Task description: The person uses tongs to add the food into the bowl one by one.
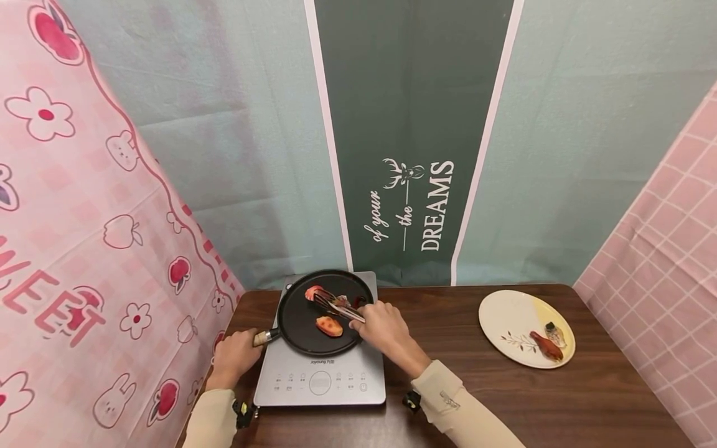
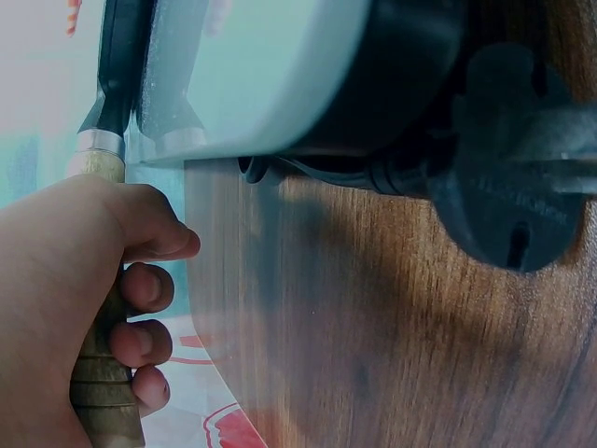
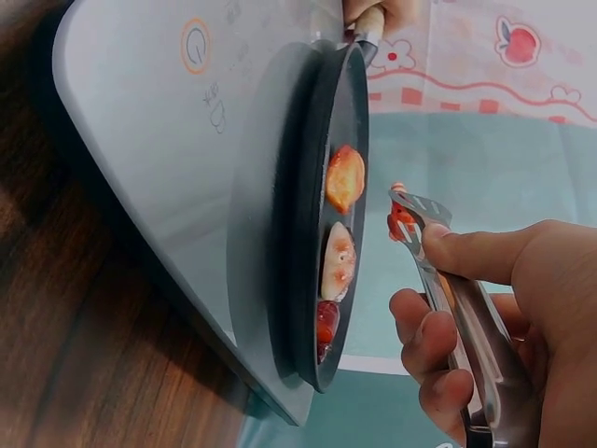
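My left hand (image 1: 238, 353) grips the wooden handle (image 2: 104, 378) of a flat black frying pan (image 1: 299, 320), fingers wrapped round it. In my right hand (image 1: 386, 330) are metal tongs (image 3: 480, 350), held over the pan. A small red-and-white food piece (image 3: 401, 220) sits between the tongs' tips, above the pan's surface. Under them in the pan lie an orange-yellow food piece (image 3: 345, 179), a pale piece with reddish patches (image 3: 338, 261) and a glossy dark-red piece (image 3: 326, 323). The tongs and right hand partly cover these last two in the head view.
The pan stands on a silver induction cooktop (image 1: 319, 392) on a dark wooden table (image 1: 437, 323). To the right, a plate (image 1: 498, 317) carries a drumstick (image 1: 544, 344) and a pale, dark-tipped food piece (image 1: 556, 336). A black power plug (image 2: 508, 177) lies beside the cooktop. Printed cloths surround the table.
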Tool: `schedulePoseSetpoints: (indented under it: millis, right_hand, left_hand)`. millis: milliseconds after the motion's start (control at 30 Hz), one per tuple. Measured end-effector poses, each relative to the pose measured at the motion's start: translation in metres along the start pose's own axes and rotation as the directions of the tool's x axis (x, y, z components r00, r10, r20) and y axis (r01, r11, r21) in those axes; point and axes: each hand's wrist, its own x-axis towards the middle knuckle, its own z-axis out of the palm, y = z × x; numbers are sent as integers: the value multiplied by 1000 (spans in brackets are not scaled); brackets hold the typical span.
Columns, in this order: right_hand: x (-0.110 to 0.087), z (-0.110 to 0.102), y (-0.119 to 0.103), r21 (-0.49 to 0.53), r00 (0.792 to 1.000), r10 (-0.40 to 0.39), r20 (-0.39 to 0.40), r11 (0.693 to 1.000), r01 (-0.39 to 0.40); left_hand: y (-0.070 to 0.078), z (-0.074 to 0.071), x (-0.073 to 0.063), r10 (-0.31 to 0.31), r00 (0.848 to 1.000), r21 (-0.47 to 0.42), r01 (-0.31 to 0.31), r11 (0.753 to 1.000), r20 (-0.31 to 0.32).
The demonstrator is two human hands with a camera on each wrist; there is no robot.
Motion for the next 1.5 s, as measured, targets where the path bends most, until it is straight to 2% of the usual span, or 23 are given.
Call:
schedulePoseSetpoints:
  millis: [800, 1500]
  right_hand:
    - [0, 12, -3, -19, 999, 13, 31, 1000, -13]
    - [4, 15, 0, -32, 998, 29, 50, 999, -28]
  left_hand:
    - [2, -3, -1, -11, 1000, -10, 11, 1000, 20]
    - [2, -4, -2, -4, 1000, -10, 4, 1000, 2]
